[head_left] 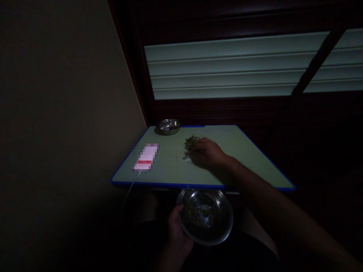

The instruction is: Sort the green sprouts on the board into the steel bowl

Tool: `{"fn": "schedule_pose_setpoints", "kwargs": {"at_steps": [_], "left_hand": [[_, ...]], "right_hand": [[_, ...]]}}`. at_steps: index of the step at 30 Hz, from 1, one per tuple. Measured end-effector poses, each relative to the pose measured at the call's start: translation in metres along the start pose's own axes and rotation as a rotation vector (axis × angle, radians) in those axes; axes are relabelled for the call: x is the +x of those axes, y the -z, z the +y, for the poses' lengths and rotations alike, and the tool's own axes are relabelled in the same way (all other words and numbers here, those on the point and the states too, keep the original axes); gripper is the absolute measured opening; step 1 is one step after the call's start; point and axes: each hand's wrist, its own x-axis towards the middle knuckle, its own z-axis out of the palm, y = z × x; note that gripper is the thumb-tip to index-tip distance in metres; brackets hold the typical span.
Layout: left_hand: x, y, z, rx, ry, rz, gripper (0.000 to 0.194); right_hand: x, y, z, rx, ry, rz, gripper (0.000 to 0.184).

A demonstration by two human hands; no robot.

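Metal dish (170, 132) stands near phone (146, 157); left hand (179, 232) grips bowl (224, 217), right hand (211, 152) pinches utensil (187, 155).

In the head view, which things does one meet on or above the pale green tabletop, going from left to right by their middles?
Rectangular phone with pixelated pink-white screen, round shiny metal bowl, loose heap of small dark-green grains, person's bare right hand.

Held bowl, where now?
Head view, bottom, just right of centre: the left hand holds the bowl by its left side, just below the table's near edge in frame.
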Motion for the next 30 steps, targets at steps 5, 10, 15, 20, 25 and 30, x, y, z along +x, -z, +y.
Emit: {"fn": "schedule_pose_setpoints", "kwargs": {"at_steps": [5,10,15,20,25,30], "left_hand": [[-0.002,-0.002,0.001,-0.007,-0.004,-0.009,0.022],[-0.003,-0.004,0.002,-0.007,0.007,-0.011,0.022],[-0.002,-0.004,0.002,-0.021,0.014,-0.020,0.025],[0.000,-0.003,0.001,-0.019,-0.014,-0.037,0.021],[-0.003,-0.005,0.002,0.009,0.005,-0.027,0.020],[-0.004,-0.006,0.002,0.009,-0.001,0.004,0.021]], "right_hand": [[-0.001,0.001,-0.002,-0.039,-0.001,-0.024,0.016],[0.000,0.002,-0.003,-0.091,-0.080,-0.022,0.016],[0.003,0.000,-0.005,-0.092,-0.032,-0.047,0.015],[0.005,-0.001,-0.005,-0.147,-0.099,-0.062,0.016],[0.006,0.000,-0.004,-0.155,-0.157,-0.048,0.017],[0.009,-0.004,-0.003,-0.079,-0.092,-0.042,0.018]]}}
